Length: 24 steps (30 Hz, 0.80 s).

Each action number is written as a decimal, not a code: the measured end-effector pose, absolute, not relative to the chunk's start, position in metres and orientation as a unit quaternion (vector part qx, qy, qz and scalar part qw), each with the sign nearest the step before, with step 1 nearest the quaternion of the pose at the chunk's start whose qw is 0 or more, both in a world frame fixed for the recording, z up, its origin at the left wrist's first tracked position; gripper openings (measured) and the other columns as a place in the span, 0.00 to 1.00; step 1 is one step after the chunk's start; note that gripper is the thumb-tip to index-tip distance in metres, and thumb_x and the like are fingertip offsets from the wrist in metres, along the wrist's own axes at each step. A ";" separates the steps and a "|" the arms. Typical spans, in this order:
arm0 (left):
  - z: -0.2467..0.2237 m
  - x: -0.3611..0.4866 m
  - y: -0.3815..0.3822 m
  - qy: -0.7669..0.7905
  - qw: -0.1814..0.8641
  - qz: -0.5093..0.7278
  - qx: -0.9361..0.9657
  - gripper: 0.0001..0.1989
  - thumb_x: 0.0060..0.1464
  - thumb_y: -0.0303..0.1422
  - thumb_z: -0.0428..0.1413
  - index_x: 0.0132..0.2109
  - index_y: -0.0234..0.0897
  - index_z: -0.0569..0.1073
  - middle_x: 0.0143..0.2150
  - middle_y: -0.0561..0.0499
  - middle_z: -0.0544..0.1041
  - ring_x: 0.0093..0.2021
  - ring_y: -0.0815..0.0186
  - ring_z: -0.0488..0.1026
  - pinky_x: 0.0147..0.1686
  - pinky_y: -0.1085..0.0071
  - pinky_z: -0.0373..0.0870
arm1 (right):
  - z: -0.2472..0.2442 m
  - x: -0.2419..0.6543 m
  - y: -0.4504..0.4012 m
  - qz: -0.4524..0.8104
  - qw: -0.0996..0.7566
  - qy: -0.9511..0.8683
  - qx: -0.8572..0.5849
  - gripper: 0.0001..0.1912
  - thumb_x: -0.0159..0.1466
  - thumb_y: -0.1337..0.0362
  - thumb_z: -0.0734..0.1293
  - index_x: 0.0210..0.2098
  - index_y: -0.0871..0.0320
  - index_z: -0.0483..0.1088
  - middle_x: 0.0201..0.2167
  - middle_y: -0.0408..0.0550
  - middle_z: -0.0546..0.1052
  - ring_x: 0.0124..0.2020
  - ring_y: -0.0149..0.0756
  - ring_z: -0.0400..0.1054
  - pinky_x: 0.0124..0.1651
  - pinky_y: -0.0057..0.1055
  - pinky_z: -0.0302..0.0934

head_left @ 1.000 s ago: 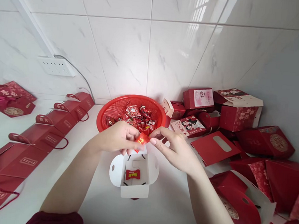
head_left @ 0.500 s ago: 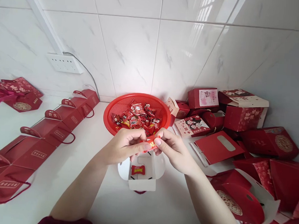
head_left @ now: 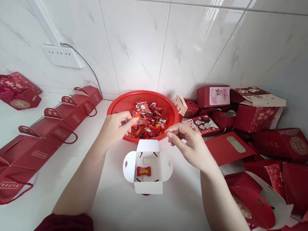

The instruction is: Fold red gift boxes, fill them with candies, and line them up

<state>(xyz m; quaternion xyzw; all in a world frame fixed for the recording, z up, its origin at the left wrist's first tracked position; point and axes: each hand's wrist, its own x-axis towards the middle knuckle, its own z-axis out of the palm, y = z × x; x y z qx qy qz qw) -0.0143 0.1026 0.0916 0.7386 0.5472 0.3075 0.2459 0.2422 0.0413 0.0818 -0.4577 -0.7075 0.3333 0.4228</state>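
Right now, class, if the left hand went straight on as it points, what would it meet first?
Probably the wrapped sweets in the red basket: the fingertips of the left hand overlap them in view, though its height above is unclear.

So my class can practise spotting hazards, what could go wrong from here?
The left hand reaches over the round red plastic basket, so pressing on the rim could tip it. The open box with white cardboard flaps stands just in front; either hand could snag a flap and perhaps spill the red wrapped candy inside.
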 end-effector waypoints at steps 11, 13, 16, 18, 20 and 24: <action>0.067 -0.046 0.199 0.582 0.159 0.079 0.794 0.19 0.57 0.30 0.49 0.53 0.40 0.76 0.52 0.49 0.79 0.49 0.61 0.76 0.48 0.72 0.69 | 0.087 0.251 0.042 0.270 0.393 -0.733 -0.486 0.10 0.71 0.57 0.61 0.38 0.54 0.70 0.31 0.44 0.76 0.32 0.34 0.70 0.34 0.28 0.61; 0.066 -0.040 0.219 0.550 0.187 0.015 0.814 0.18 0.52 0.27 0.51 0.47 0.41 0.79 0.47 0.50 0.80 0.44 0.63 0.76 0.43 0.74 0.70 | 0.087 0.252 0.042 0.266 0.389 -0.735 -0.486 0.11 0.71 0.57 0.61 0.38 0.54 0.71 0.31 0.44 0.76 0.33 0.35 0.70 0.34 0.29 0.61; 0.057 -0.033 0.243 0.522 0.205 -0.053 0.826 0.16 0.42 0.26 0.57 0.40 0.42 0.81 0.37 0.52 0.81 0.35 0.64 0.75 0.35 0.75 0.68 | 0.089 0.254 0.041 0.258 0.385 -0.740 -0.488 0.11 0.71 0.57 0.60 0.38 0.55 0.71 0.31 0.45 0.76 0.33 0.35 0.70 0.34 0.29 0.61; 0.047 -0.031 0.253 0.509 0.206 -0.087 0.831 0.18 0.37 0.25 0.59 0.38 0.43 0.81 0.33 0.53 0.80 0.32 0.64 0.73 0.34 0.74 0.66 | 0.090 0.255 0.041 0.254 0.387 -0.741 -0.487 0.11 0.71 0.57 0.61 0.38 0.55 0.71 0.31 0.44 0.76 0.33 0.35 0.70 0.34 0.28 0.61; 0.038 -0.032 0.259 0.500 0.206 -0.108 0.834 0.18 0.33 0.25 0.60 0.37 0.44 0.81 0.32 0.53 0.79 0.31 0.64 0.72 0.33 0.74 0.65 | 0.091 0.256 0.041 0.252 0.390 -0.742 -0.484 0.10 0.71 0.58 0.61 0.38 0.55 0.70 0.31 0.44 0.76 0.32 0.34 0.70 0.34 0.28 0.60; 0.025 -0.036 0.263 0.485 0.218 -0.126 0.837 0.18 0.30 0.25 0.61 0.34 0.43 0.80 0.29 0.52 0.76 0.30 0.64 0.69 0.32 0.73 0.62 | 0.092 0.257 0.042 0.245 0.391 -0.744 -0.484 0.10 0.71 0.59 0.61 0.38 0.55 0.71 0.31 0.44 0.76 0.32 0.34 0.70 0.34 0.28 0.60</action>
